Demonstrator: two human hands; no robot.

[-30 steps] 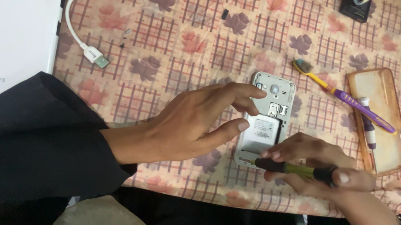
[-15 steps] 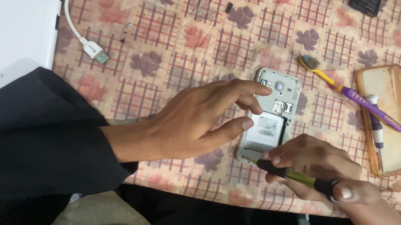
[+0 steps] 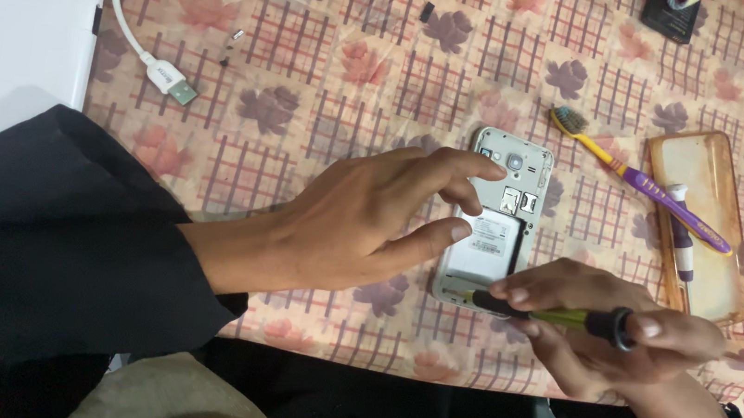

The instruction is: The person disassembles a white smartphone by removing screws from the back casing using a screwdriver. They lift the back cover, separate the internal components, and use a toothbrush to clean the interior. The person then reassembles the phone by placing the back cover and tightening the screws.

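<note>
A phone with its back cover off (image 3: 496, 223) lies face down on the patterned tablecloth (image 3: 338, 93). My left hand (image 3: 371, 214) presses on it, with the index finger near its top edge and the thumb on its left side. My right hand (image 3: 605, 334) grips a small screwdriver (image 3: 556, 314) with a yellow-green shaft and black cap. The screwdriver lies almost level, and its tip points at the phone's lower left corner.
A toothbrush with a purple and yellow handle (image 3: 641, 184) lies right of the phone, partly over a clear amber phone case (image 3: 711, 266). A white cable with a plug (image 3: 163, 73) lies at upper left beside a white laptop (image 3: 10, 28). A dark object (image 3: 670, 14) sits at the top.
The view has shifted slightly. My right hand has tilted the screwdriver a little; my left hand stays pressed on the phone.
</note>
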